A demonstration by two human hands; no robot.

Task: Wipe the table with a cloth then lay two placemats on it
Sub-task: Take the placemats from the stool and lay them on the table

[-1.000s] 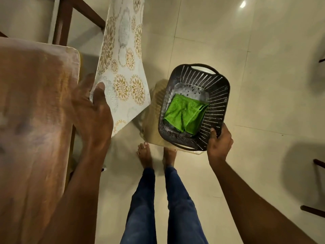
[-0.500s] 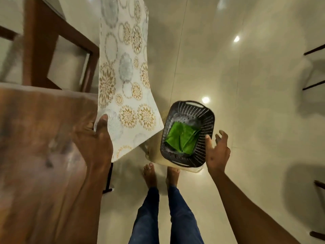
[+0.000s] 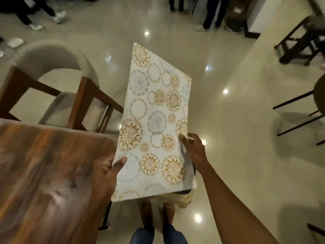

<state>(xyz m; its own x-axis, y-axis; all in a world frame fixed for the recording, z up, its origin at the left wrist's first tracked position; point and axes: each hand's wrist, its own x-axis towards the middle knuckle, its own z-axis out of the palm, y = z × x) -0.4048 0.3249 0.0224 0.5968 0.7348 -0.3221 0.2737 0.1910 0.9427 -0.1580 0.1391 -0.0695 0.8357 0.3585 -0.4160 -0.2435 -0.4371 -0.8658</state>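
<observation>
Placemat (image 3: pixel 154 120) pinched by left hand (image 3: pixel 107 173) and right hand (image 3: pixel 194 150) – beside table (image 3: pixel 44 173), hiding basket, chair (image 3: pixel 52 81) behind.

The placemat (image 3: pixel 154 120) is pale with gold and blue flower circles. It is being held up flat in the air, just past the edge of the brown wooden bench (image 3: pixel 44 173), one long end pointing away.
</observation>
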